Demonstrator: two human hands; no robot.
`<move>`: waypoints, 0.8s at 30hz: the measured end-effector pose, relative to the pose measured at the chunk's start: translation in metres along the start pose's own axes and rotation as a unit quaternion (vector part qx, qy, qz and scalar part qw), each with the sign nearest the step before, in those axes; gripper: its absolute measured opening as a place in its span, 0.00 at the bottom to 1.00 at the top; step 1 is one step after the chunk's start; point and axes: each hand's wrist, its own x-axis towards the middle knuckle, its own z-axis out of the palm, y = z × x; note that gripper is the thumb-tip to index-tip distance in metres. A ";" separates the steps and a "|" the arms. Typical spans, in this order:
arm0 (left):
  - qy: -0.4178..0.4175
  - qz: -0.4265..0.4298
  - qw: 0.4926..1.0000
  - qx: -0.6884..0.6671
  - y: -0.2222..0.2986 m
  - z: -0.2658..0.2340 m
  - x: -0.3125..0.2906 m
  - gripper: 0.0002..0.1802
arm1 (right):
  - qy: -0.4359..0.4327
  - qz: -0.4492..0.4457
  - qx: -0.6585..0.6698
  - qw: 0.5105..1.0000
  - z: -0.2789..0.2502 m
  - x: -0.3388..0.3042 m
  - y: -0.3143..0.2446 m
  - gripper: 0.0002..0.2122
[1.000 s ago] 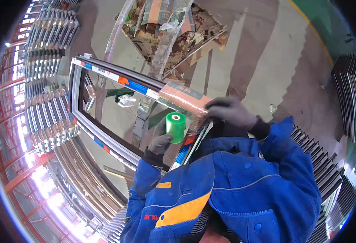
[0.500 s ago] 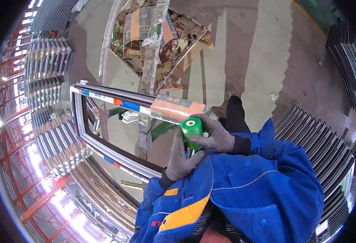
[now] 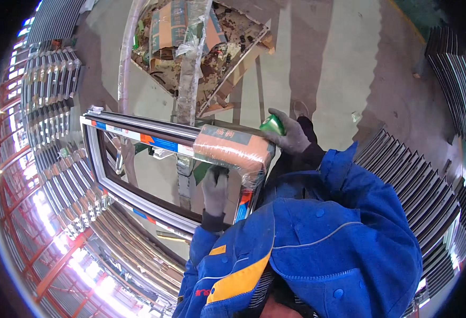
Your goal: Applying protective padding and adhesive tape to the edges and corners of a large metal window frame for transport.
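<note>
Concrete flooring, grey and marked with long shadows, fills the upper part of the view, with racks of stacked metal profiles [image 3: 52,95] curving along the left rim and more of them [image 3: 418,180] at the right. At the centre stands a window frame [image 3: 132,132], upright on its edge, its top rail carrying strips of blue, orange and white protective tape. The frame's near top corner is covered by a brown cardboard pad [image 3: 230,148] wrapped in clear film.

A green roll of stretch film [image 3: 271,125] sits just beyond that padded corner, at its right end. The right hand [image 3: 291,137], in a grey glove, has its grip closed round the roll, fingers curled over its far side. The left hand [image 3: 215,190], also in a grey glove, reaches up from below and presses against the underside of the wrapped cardboard pad; whether its fingers pinch the film or only rest flat there cannot be told.

Both arms wear blue jacket sleeves [image 3: 344,180] with an orange patch near the left shoulder. Beyond the frame, on the floor, lies a heap of cardboard scraps and plastic waste [image 3: 190,37] held within a wooden pallet frame [image 3: 243,63]. Red steel racking [image 3: 37,265] shows at the lower left.
</note>
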 end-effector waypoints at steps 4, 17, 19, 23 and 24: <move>-0.060 0.022 0.996 0.057 -0.029 0.028 0.031 0.17 | -0.039 0.037 0.160 0.986 0.014 0.002 0.018 0.37; -0.055 -0.059 0.980 -0.180 -0.088 0.083 0.082 0.20 | -0.075 0.040 0.087 0.993 0.009 0.014 0.025 0.35; -0.049 -0.072 0.973 -0.216 -0.098 0.084 0.081 0.20 | -0.087 0.058 0.106 0.989 0.012 0.015 0.028 0.35; -0.036 -0.098 0.951 -0.290 -0.111 0.104 0.094 0.21 | -0.098 0.130 0.247 0.955 0.032 0.011 0.040 0.36; -0.034 -0.105 0.945 -0.309 -0.113 0.115 0.099 0.21 | -0.098 0.131 0.245 0.956 0.035 0.012 0.045 0.36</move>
